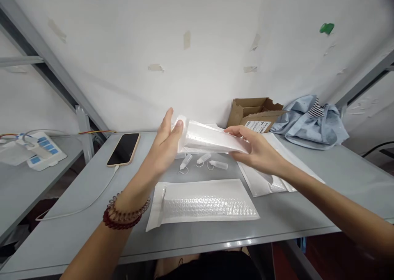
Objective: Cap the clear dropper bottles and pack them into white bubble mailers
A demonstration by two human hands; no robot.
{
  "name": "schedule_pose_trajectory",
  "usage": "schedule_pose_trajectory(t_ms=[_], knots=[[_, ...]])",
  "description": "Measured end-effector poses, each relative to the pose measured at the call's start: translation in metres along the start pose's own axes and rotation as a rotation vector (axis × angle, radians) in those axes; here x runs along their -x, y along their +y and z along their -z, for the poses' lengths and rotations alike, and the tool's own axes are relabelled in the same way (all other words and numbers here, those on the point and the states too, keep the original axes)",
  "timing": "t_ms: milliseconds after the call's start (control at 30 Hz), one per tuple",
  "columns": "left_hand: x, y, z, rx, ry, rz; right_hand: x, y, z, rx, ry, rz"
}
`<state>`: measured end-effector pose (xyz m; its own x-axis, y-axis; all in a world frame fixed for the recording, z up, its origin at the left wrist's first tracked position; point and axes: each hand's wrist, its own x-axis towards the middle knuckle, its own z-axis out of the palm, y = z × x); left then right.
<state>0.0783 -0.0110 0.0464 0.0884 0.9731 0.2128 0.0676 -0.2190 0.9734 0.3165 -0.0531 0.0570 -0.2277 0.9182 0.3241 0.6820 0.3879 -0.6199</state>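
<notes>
A white bubble mailer (212,137) is held raised above the table. My right hand (255,148) grips its right end between thumb and fingers. At the other end, my left hand (164,142) is open, fingers stretched upward, its palm side against the mailer's flap. Below lie several small clear dropper bottles (219,164) with looped cap straps, partly hidden by the mailer. Closer to me, a second bubble mailer (206,204) lies flat, bubble side up. More white mailers (261,181) lie under my right forearm.
A phone (123,149) on a white charging cable (92,204) lies at the left. An open cardboard box (257,111) and a crumpled light blue cloth (310,122) stand along the back wall. A power strip (46,148) sits on the neighbouring table at far left.
</notes>
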Motion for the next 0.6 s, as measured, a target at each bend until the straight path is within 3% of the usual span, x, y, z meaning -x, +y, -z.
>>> schedule_pose_trajectory(t_ms=[67,133,267,300,467,600], knots=[[-0.002,0.006,0.004,-0.011,0.041,0.034,0.004,-0.004,-0.008,0.012,0.077,-0.012],[-0.004,0.014,0.008,0.045,0.001,0.061,0.007,-0.004,-0.012,0.037,0.158,-0.01],[-0.009,0.028,0.016,0.075,-0.382,0.109,0.004,0.007,-0.017,0.172,0.31,0.085],[-0.011,0.03,0.017,0.074,-0.421,0.095,0.003,0.01,-0.02,0.215,0.316,0.11],[-0.019,0.029,0.006,-0.084,-0.235,0.03,-0.006,0.02,-0.045,0.372,0.212,0.099],[-0.019,0.027,-0.004,-0.111,-0.131,0.011,-0.011,0.018,-0.059,0.375,0.232,0.105]])
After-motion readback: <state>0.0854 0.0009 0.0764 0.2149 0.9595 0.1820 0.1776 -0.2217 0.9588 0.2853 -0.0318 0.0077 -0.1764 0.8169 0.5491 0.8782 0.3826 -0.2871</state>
